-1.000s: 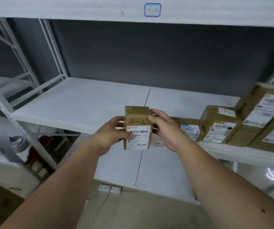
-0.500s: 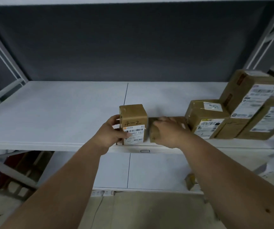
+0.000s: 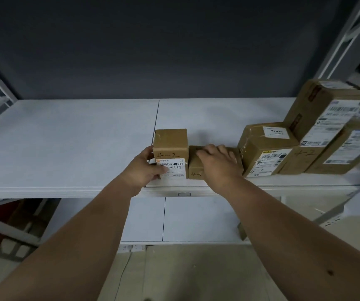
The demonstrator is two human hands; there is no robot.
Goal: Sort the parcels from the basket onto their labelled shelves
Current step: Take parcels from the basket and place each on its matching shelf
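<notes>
A small brown parcel (image 3: 170,146) marked "4-2", with a white barcode label on its front, stands upright on the white shelf (image 3: 66,144) near the front edge. My left hand (image 3: 145,169) grips its left side, thumb across the label. A lower brown parcel (image 3: 195,164) sits right beside it, touching it. My right hand (image 3: 217,161) lies on top of that low parcel with the fingers bent over it. To the right stands a row of larger brown parcels (image 3: 265,153) with shipping labels.
The left half of the shelf is bare white board. Taller stacked parcels (image 3: 326,114) lean at the far right by the rack upright (image 3: 344,33). A lower shelf (image 3: 185,218) and the floor lie below. A dark wall backs the shelf.
The "4-2" parcel went from being held in the air in both hands to standing on the shelf. My right hand moved off it onto the low parcel beside it.
</notes>
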